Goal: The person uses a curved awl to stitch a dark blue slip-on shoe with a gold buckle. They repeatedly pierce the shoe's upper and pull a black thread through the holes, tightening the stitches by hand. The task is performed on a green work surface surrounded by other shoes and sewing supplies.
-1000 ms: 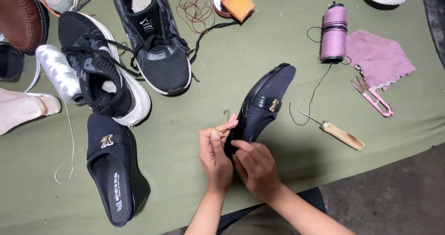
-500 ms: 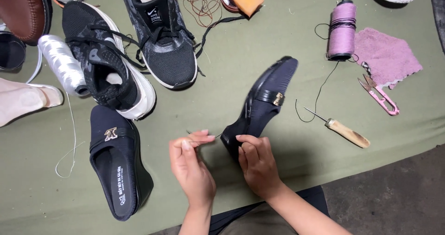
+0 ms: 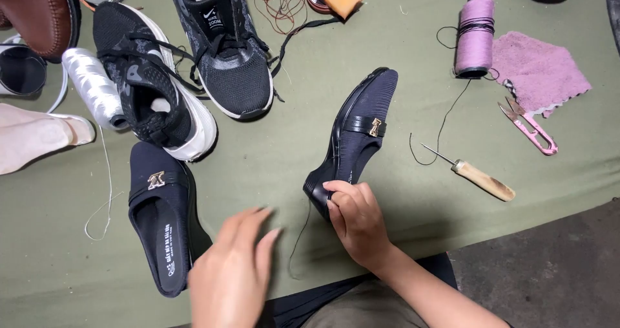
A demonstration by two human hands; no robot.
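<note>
The right hand has its fingers curled tight around the heel of a dark slip-on shoe, thumb tucked over the rim; the shoe lies on its side on the green cloth, toe pointing up and away. The left hand hovers low, fingers loosely spread and a little blurred, gripping nothing that can be made out; a thin thread runs from the heel down beside it. Its mate lies just left. An awl sits right of the shoe, with snips and a purple spool beyond.
</note>
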